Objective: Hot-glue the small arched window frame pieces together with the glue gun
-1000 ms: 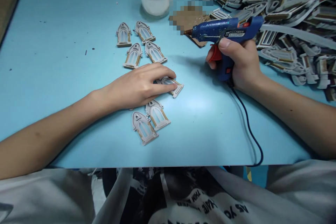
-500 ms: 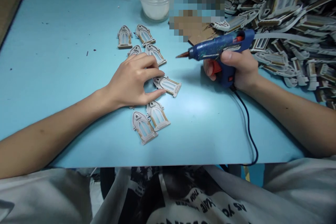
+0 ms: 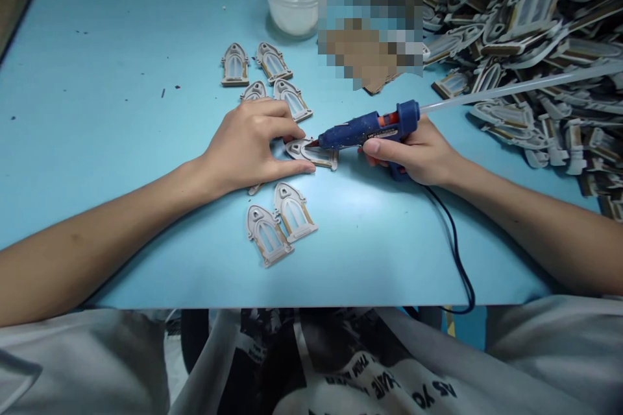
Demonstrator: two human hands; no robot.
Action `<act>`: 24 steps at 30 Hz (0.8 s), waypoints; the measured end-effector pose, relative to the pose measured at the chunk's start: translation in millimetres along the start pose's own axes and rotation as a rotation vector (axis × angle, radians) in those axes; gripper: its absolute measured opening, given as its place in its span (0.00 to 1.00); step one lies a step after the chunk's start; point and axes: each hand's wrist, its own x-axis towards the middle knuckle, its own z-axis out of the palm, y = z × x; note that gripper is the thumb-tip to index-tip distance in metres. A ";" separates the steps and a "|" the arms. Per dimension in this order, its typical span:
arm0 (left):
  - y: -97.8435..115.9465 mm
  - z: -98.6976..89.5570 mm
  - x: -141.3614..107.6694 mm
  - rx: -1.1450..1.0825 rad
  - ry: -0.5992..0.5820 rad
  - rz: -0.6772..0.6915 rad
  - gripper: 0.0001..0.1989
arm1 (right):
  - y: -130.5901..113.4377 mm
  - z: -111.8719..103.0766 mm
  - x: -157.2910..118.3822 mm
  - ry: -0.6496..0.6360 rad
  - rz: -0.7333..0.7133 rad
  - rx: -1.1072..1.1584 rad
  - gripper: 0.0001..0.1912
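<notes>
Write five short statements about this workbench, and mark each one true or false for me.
1. The right hand holds a blue glue gun. True.
2. The left hand touches an arched piece. True.
3. The glue gun points away from that arched piece. False: its nozzle points at the piece.
4. The clear tub holds something white. True.
5. The tub stands at the edge nearest the person. False: it stands near the far edge.

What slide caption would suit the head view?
Left hand holds a window-shaped piece; right hand points a glue gun at it.
</notes>
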 end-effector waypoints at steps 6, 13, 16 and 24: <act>1.8 0.5 0.5 -0.006 -0.001 0.002 0.32 | -1.5 3.7 0.7 0.043 -0.001 0.037 0.32; 4.1 1.0 1.1 0.025 -0.008 0.013 0.28 | 0.8 2.3 -0.2 0.020 0.009 0.050 0.33; 4.0 0.5 1.0 0.027 -0.010 0.025 0.29 | 4.6 1.0 -1.1 0.008 0.021 0.044 0.33; 7.1 1.1 1.2 0.031 -0.005 0.005 0.27 | 2.2 1.8 -0.4 0.006 -0.022 0.031 0.34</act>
